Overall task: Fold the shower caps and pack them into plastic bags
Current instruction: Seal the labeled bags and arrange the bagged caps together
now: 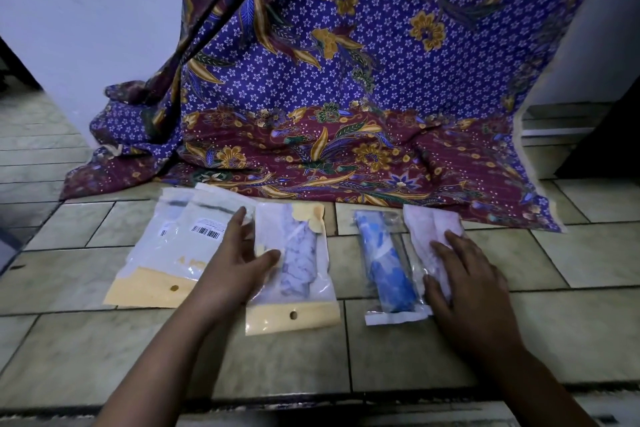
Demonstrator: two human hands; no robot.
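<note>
- the left hand (239, 264) covers the right edge of the empty plastic bags (162, 253).
- the right hand (467, 281) hides the near half of the pink shower cap (433, 226).
- print on the barcode label (206, 231) is too small to read.
- the patterned cloth (346, 80) runs off the top edge.

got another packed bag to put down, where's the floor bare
Widest bare floor: the near tiles in front of the middle bag and the blue bag. A narrow strip runs between those two. More bare tile right of the pink bag, below the cloth. Crowded: the left, where empty bags overlap.
</note>
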